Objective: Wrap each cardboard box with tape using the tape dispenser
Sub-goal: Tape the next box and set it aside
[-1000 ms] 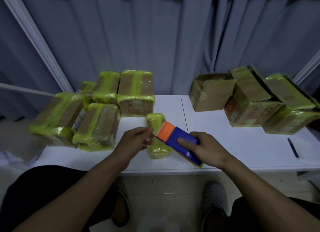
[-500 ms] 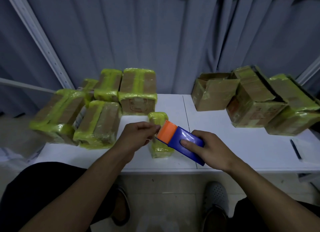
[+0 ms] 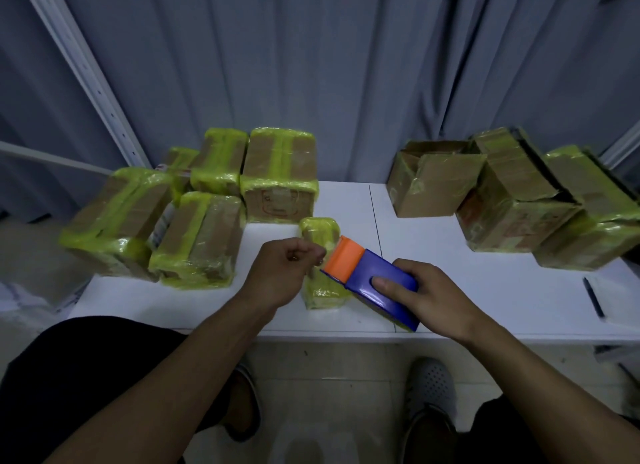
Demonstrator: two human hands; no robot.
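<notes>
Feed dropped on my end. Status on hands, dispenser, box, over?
Right hand grips tape dispenser. Left hand pinches apparent tape end at its orange mouth. Small taped box underneath on table, nothing blocking.

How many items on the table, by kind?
cardboard boxes: 9 visible
tape dispenser: 1
Total: 10
</notes>
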